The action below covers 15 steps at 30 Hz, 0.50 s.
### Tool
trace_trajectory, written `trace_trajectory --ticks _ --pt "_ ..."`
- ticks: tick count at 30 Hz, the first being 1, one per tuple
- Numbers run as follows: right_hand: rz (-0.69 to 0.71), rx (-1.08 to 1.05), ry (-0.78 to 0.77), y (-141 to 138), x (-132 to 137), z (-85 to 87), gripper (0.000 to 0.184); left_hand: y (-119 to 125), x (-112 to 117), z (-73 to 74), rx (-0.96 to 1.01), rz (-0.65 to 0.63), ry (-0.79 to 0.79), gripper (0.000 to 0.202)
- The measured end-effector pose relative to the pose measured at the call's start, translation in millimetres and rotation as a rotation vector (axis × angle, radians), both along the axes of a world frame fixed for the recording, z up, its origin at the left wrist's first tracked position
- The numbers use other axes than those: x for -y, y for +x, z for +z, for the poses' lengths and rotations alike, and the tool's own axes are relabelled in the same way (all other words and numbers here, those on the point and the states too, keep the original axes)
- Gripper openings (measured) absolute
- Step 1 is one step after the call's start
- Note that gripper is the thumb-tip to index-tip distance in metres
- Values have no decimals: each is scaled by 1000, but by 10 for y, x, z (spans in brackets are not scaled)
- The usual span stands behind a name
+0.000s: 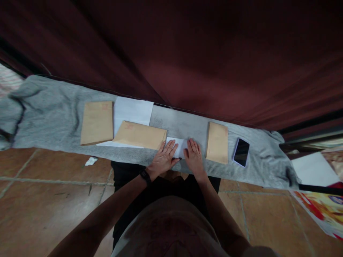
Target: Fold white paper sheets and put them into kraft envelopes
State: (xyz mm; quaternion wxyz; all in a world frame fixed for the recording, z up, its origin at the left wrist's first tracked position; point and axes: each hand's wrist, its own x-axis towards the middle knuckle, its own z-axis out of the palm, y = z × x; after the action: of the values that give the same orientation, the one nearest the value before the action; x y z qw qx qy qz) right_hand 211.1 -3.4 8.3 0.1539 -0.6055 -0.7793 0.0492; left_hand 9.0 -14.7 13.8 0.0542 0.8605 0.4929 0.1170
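A small piece of white paper (180, 144), perhaps folded, lies flat on the grey cloth in front of me. My left hand (165, 156) rests on its left part, fingers stretched out, close to the end of a brown envelope (142, 134). On the paper's right edge lies my right hand (193, 155), its fingers straight and flat. A small dark thing shows at the paper's near edge by my left thumb; I cannot make out what it is. Some of the paper is hidden under both hands.
More brown envelopes lie at the left (97, 123) and right (217, 142). White sheets (134, 109) sit partly under the middle envelope. A phone (241, 152) lies farther right on the grey cloth (57, 110). Behind hangs a dark red curtain (187, 64).
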Motion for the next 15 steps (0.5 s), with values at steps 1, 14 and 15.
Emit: trace_trajectory --ticks 1,14,15 --pt "18 -2 -6 -35 -5 10 53 0 1 2 5 0 3 69" --pt "30 55 -55 -92 42 34 52 20 -14 -37 40 44 30 62" --pt "27 54 -54 -81 43 33 52 42 -22 -16 38 54 26 61"
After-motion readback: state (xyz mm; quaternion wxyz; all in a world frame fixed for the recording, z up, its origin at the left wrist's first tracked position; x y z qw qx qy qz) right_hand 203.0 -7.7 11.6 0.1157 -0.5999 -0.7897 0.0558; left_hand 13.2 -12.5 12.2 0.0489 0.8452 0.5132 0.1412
